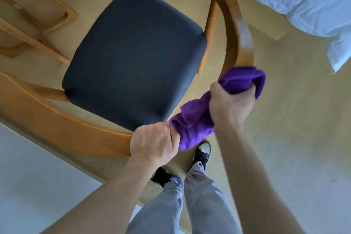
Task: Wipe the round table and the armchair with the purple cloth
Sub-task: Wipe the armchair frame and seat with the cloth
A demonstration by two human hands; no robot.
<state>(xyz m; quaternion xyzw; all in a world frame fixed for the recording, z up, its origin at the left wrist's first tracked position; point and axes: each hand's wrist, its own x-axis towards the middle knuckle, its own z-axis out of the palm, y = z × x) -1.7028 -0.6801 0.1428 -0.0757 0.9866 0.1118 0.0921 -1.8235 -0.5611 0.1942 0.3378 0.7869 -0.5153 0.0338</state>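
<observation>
A wooden frame [32, 24] of pale slats is seen on the tan floor [284, 119] at far left. Beside it stands the armchair [57, 119], its curved backrest rail of smooth honey-coloured wood, its seat [136, 57] a rounded square of dark matte upholstery. The left hand [154, 143] is curled tightly round the rail and pinches one end of the purple cloth [191, 119]. The fleecy, bunched cloth is draped over the rail. The right hand [230, 102] is clenched round its other end. White creased bedding [303, 0] lies at upper right.
</observation>
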